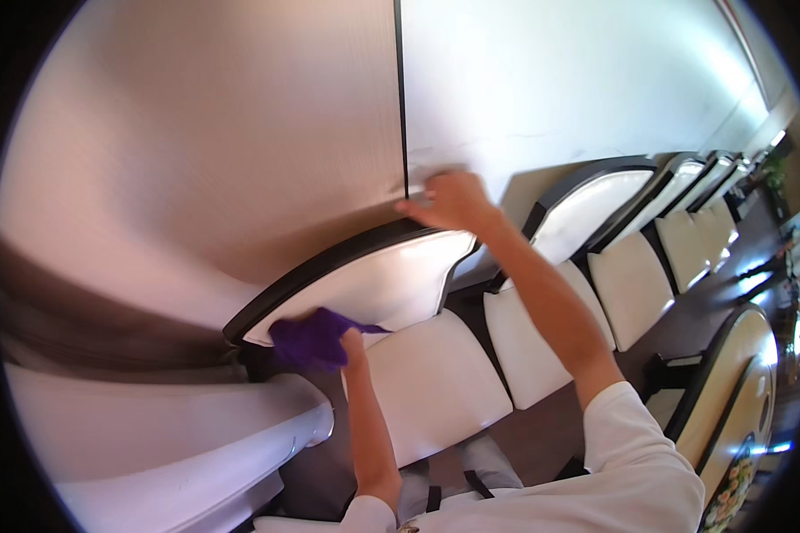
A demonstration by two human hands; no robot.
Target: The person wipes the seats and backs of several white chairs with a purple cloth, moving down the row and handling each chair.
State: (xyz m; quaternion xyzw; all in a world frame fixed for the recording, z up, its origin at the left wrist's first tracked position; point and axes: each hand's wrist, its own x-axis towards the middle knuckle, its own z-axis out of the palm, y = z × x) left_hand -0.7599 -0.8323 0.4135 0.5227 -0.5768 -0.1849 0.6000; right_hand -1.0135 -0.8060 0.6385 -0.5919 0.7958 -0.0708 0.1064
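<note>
A purple cloth (313,338) is in my left hand (352,346), pressed to the lower left part of a chair's cream padded backrest (367,280). My right hand (455,200) is at the top of the same backrest, by its dark curved frame (320,263); its fingers look curled and the thumb points left. Whether those fingers grip the frame cannot be made out. The chair's cream seat (433,383) lies below the backrest, to the right of my left forearm.
Several similar chairs (593,206) stand in a row along the pale wall panel (540,80). A round wooden table (720,386) is at the right. At the lower left is a pale, smooth bench-like piece (173,433). Dark floor shows between them.
</note>
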